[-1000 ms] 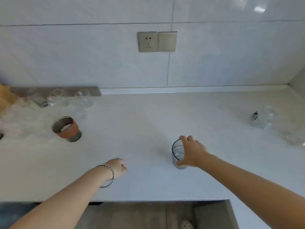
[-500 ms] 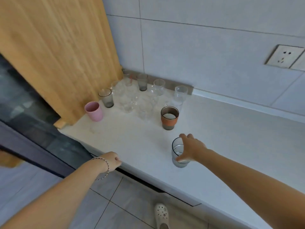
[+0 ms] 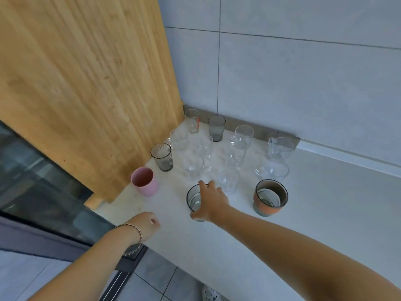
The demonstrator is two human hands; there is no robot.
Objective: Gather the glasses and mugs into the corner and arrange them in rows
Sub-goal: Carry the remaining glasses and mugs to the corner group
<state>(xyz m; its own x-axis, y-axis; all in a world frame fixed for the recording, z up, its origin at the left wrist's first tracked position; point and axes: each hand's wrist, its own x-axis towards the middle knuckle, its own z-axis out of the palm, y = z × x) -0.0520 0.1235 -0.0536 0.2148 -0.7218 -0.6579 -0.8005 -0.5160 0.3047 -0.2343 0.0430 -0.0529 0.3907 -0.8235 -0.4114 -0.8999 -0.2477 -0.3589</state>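
My right hand (image 3: 211, 200) grips a dark-rimmed clear glass (image 3: 194, 199) from above, at the front of the group between a pink mug (image 3: 145, 181) and an orange-banded mug (image 3: 270, 197). Whether the glass rests on the white counter (image 3: 314, 213) I cannot tell. Behind it, several clear glasses (image 3: 229, 180) stand in rough rows in the corner, with a ribbed grey glass (image 3: 162, 157), a smoky grey glass (image 3: 216, 128) and a glass jug (image 3: 278, 148). My left hand (image 3: 144, 224), fingers curled and holding nothing, hovers at the counter's front edge.
A tall wooden panel (image 3: 86, 83) closes the corner on the left and a tiled wall (image 3: 303, 83) stands behind. The counter's front edge drops to a tiled floor (image 3: 152, 279), where a white shoe (image 3: 209, 294) shows.
The view has swung left to the corner. My right hand carried the dark-rimmed glass to the group, now between the pink and orange-banded mugs. My left hand stays curled near the edge.
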